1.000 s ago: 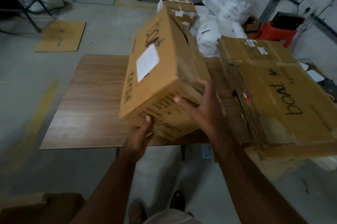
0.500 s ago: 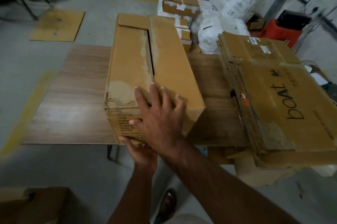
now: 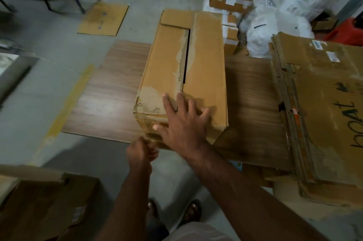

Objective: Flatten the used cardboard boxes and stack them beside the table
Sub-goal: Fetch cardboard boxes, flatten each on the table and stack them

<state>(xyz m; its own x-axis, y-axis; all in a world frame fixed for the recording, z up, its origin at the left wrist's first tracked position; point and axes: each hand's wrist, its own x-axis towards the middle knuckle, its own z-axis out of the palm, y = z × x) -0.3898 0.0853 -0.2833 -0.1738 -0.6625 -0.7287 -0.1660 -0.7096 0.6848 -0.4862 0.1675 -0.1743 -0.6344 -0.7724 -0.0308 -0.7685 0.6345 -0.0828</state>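
Several flattened boxes (image 3: pixel 324 115) lie stacked, but the box (image 3: pixel 184 72) under the flat right hand (image 3: pixel 182 125) stands unflattened, the left hand (image 3: pixel 140 151) curled at its bottom edge, grasp unclear.

The right hand (image 3: pixel 182 123) covers the near end of the box (image 3: pixel 182 60) top, hiding where the flap slit ends. The left hand (image 3: pixel 140 152) curls at the box's lower near edge; whether it grips anything cannot be told. At 3 o'clock, the flattened stack (image 3: pixel 324 107) runs off the frame, its lettering cut.
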